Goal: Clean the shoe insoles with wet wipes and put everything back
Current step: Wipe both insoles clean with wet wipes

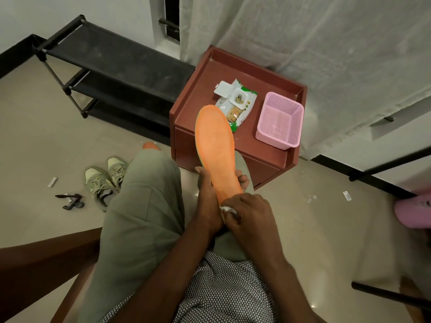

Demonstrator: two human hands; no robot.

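From the head view, the left hand (206,201) grips the orange insole (215,145) around its near end, toe pointing far toward the brown side table (275,157). The right hand (247,213) pinches a wet wipe (227,209) against the heel. To wipe well, keep the left hold firm and draw the wipe in long strokes toward the toe. The wipes pack (235,101) lies open on the table, left of the pink basket (279,120); the shoes (105,176) sit on the floor, near left.

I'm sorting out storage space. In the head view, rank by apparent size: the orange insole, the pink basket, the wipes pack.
1. orange insole, though it is held nearer the camera, which inflates it
2. pink basket
3. wipes pack, partly hidden behind the insole, so its place is unsure
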